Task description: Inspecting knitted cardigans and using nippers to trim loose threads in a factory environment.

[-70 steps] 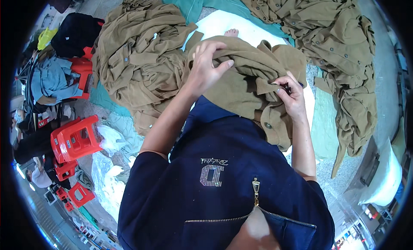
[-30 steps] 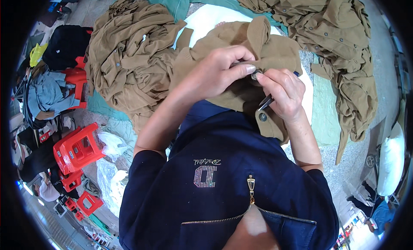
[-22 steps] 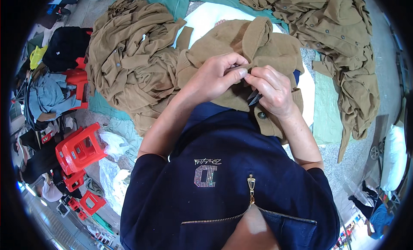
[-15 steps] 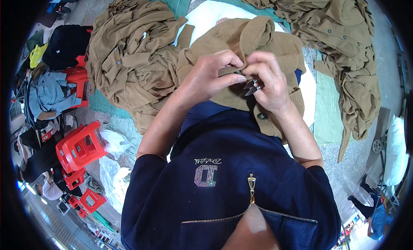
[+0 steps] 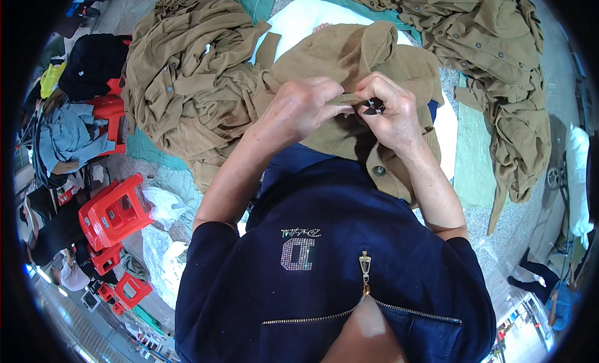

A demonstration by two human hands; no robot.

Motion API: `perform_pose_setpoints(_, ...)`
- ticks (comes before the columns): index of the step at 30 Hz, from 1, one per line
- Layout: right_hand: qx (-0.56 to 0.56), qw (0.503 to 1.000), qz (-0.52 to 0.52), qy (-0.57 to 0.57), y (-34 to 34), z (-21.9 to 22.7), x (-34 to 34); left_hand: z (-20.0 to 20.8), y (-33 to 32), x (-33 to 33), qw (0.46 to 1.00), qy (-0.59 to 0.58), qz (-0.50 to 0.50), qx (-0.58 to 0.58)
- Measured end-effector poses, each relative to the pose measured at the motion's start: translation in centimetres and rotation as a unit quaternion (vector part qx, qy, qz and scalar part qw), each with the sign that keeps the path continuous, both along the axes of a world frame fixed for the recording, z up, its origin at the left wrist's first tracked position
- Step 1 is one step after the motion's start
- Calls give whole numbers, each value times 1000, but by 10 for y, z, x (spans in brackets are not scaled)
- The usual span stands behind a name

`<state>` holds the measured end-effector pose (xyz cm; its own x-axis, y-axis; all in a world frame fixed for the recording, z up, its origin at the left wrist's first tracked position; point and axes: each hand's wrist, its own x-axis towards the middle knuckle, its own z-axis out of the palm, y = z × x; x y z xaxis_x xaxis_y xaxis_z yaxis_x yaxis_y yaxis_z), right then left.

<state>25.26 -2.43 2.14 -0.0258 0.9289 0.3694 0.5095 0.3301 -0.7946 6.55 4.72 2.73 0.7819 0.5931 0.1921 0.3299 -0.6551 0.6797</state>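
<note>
A brown knitted cardigan (image 5: 405,60) lies bunched over my lap, with a dark round button (image 5: 379,171) showing on its lower part. My left hand (image 5: 302,107) pinches a stretched edge of it between thumb and fingers. Close beside, my right hand (image 5: 399,116) is closed around a small pair of dark thread snips (image 5: 375,106). Its thumb and forefinger meet the same edge of the cardigan. The snips' blades are partly hidden by the fingers, so I cannot tell whether they touch the fabric.
Brown buttoned garments lie in a big heap (image 5: 193,88) at left and another heap (image 5: 493,63) at right, over green sheeting (image 5: 477,176). Red plastic stools (image 5: 103,222) and clear plastic bags (image 5: 165,204) are at the left. Someone in blue (image 5: 561,307) is at the far right.
The snips have turned within my right hand, and their blades no longer point down toward my left. Both hands now hold the cardigan's edge more stretched between them.
</note>
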Motion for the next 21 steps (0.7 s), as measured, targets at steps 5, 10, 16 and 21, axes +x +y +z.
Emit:
perform_pose_setpoints(5,-111,982,-31,151,1,-12,3,-5,-2,9,998,-24,12,55)
perform_pose_setpoints(10,86,992,-37,-84,8,-10,1,-13,4,19,996,-43,67,41)
perform_pose_setpoints(16,0,989,-101,-105,0,-10,2,-30,8,22,972,-20,162,167)
perform_pose_setpoints(21,-177,955,-133,-198,-36,-30,25,-59,17,-37,974,-44,163,154)
